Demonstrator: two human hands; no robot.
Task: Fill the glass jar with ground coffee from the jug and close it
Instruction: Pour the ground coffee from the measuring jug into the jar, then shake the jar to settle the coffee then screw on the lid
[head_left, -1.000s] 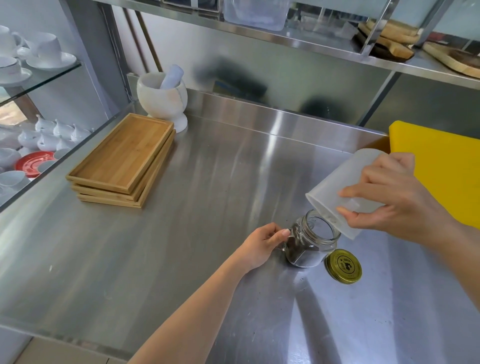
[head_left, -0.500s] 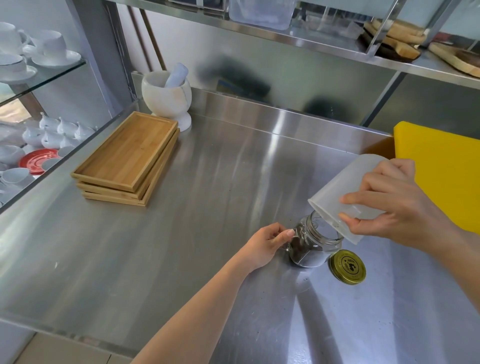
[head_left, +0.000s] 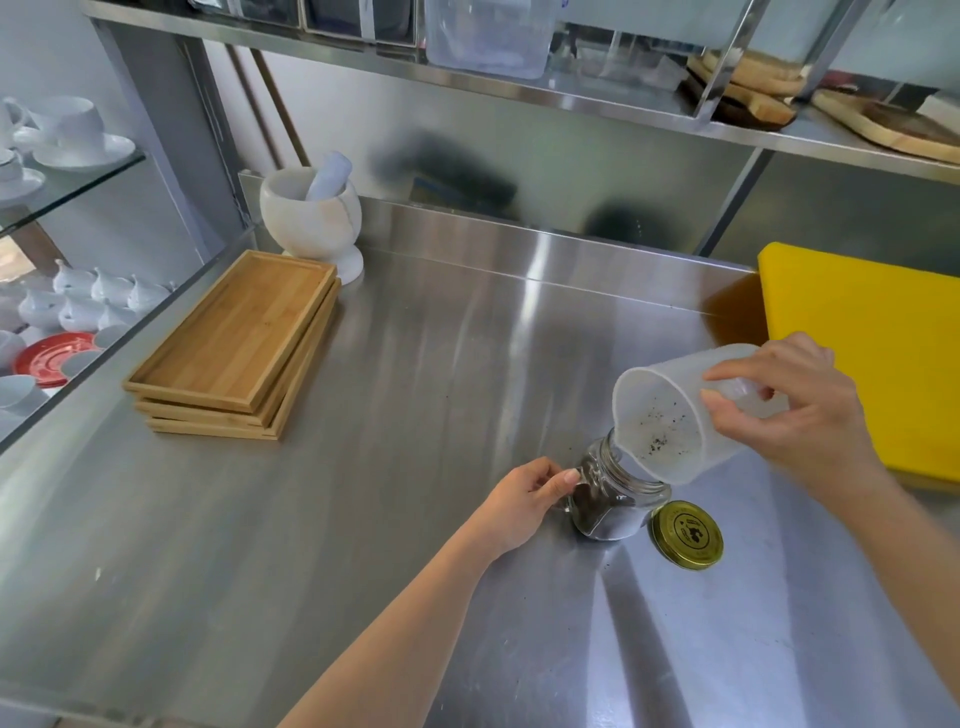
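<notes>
We note the right hand (head_left: 795, 415) gripping the tilted jug (head_left: 670, 415), whose spout hides part of the glass jar (head_left: 610, 499) mouth; the left hand (head_left: 524, 499) grips the jar.

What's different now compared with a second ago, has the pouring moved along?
The right hand has turned the jug so its open mouth now faces the camera. Inside only a few dark specks cling to the wall, so it looks nearly emptied. Its spout is still at the mouth of the glass jar. The left hand keeps steadying the jar, and the gold lid still lies beside it.
</notes>
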